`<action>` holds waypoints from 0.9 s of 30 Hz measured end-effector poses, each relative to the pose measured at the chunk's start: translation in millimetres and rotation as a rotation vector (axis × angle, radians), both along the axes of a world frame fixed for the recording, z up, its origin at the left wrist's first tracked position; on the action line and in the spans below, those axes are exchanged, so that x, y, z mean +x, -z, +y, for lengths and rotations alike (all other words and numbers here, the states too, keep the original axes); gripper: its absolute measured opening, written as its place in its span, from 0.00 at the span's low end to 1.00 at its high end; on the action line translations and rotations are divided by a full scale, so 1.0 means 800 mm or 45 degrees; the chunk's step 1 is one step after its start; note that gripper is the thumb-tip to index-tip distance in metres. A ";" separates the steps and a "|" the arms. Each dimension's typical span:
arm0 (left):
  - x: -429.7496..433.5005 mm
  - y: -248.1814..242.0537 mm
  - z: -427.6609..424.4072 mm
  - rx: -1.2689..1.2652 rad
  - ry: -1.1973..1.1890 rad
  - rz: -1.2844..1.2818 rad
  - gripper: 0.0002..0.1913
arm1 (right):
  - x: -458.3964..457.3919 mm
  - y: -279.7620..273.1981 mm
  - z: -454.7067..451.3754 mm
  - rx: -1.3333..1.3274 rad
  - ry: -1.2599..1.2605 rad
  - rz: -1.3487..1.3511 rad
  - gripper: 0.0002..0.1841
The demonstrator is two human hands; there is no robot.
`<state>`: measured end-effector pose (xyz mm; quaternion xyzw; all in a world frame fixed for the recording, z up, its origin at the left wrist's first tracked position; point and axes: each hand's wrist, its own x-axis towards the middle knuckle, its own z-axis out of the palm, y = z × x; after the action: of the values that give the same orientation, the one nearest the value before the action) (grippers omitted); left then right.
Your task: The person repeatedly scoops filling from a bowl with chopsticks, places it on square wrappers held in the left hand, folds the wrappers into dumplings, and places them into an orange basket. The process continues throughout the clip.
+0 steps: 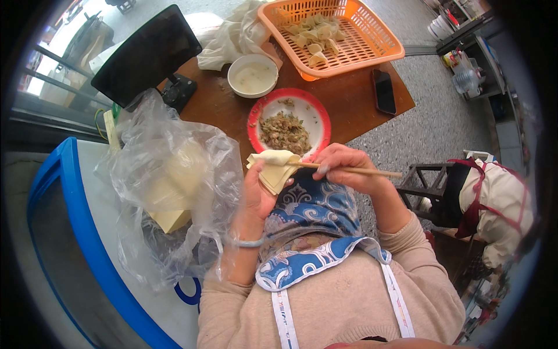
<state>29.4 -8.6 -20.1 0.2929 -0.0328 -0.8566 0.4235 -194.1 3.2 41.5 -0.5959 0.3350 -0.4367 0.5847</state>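
Note:
My left hand (260, 192) holds a small stack of thin dough wrappers (275, 176); the top one is curled over at its far edge. In my right hand (348, 168) is a wooden stick (370, 171), perhaps a chopstick, whose far end lies at the curled wrapper. Just beyond both hands, a red-rimmed white plate (322, 118) bears minced filling (285, 132) with green bits. Left of my left hand, a clear plastic bag (174, 161) covers more pale wrappers (171, 219). An orange plastic basket (301, 65) at the table's far side contains folded dumplings (318, 35).
A white bowl (253, 76) of cloudy liquid stands behind the plate, near a white cloth (235, 35). A dark screen on a stand (150, 56) is at the far left. A phone (384, 91) lies by the table's right edge. A blue-edged white surface (104, 209) borders my left side.

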 end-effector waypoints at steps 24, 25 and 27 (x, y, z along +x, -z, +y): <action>-0.012 -0.018 0.003 -0.285 -0.014 -0.189 0.18 | 0.001 0.010 -0.022 0.581 0.348 -0.398 0.08; -0.015 -0.022 0.003 -0.325 0.001 -0.172 0.18 | 0.007 0.013 -0.015 0.579 0.385 -0.405 0.10; -0.017 -0.030 0.006 -0.332 -0.007 -0.179 0.17 | 0.017 0.015 -0.005 0.420 0.441 -0.253 0.10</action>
<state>15.7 -4.1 4.0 0.2949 -0.1726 -0.8213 0.4568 -180.5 -0.9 29.4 -0.3805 0.4396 -0.5262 0.6206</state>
